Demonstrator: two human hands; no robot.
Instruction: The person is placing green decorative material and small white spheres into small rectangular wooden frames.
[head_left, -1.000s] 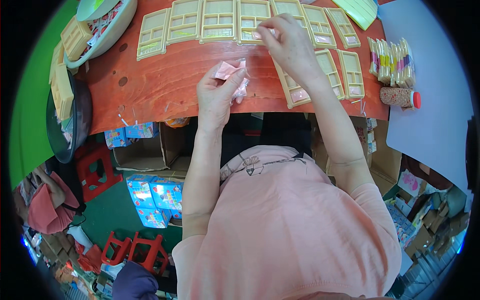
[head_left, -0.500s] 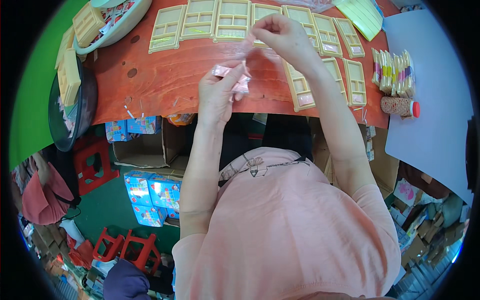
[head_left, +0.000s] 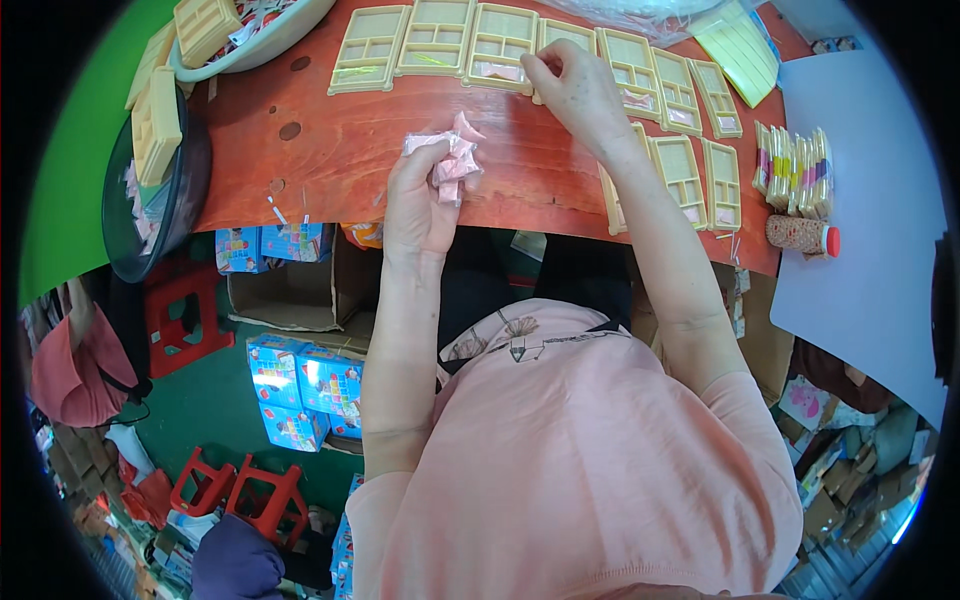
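Observation:
My left hand (head_left: 420, 200) is closed round several small pink packets (head_left: 455, 160) in clear plastic, held above the front part of the red table. My right hand (head_left: 575, 90) reaches over the rows of cream compartment trays (head_left: 437, 35). Its fingers are bent together between the third and fourth trays of the back row; whether anything is between them is hidden. Just left of those fingertips, a pink packet (head_left: 500, 72) lies in a front compartment of the third tray. Thin yellow-green strips show in the two leftmost trays. My right forearm partly covers the front-row trays (head_left: 680, 175).
Stacked trays (head_left: 157, 125) lean over a dark basin (head_left: 120, 235) at left, beside a pale basin (head_left: 280, 40). On the right stand wrapped bundles (head_left: 795, 170) and a red-lidded jar (head_left: 800, 236). Blue boxes (head_left: 330, 380) and red stools (head_left: 265, 500) are below the table.
My right hand has moved away from my left, to the trays. A pink packet now lies in the third tray, which held none before. My left hand has turned, showing more packets.

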